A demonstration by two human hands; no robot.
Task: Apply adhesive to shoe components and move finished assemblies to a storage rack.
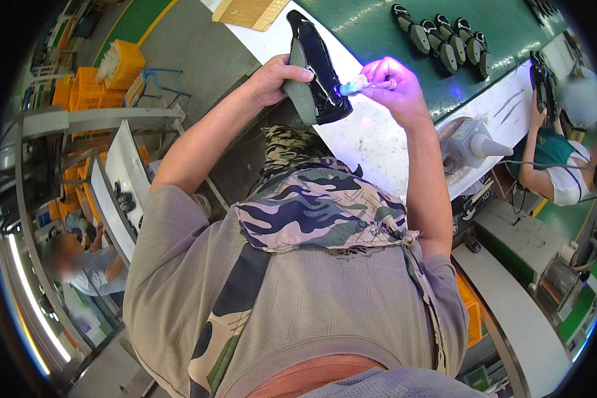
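A glossy black shoe (320,63) with a grey sole is held up over the white worktop edge. My left hand (273,81) is closed around its sole side, with the thumb on the upper. My right hand (399,93) pinches a small stick with a pale wad (357,85) on its end. The wad meets the shoe's glossy upper near its lower end. Blue-violet light falls on the wad, my right fingers and part of the shoe. What exactly the wad is made of cannot be made out.
Several black shoes with grey soles (444,40) lie on the green surface (358,20). A translucent bottle with a cone nozzle (467,142) stands on the white worktop (371,142) by my right forearm. A co-worker (564,159) holds shoes at right. Orange crates (89,93) stand at left.
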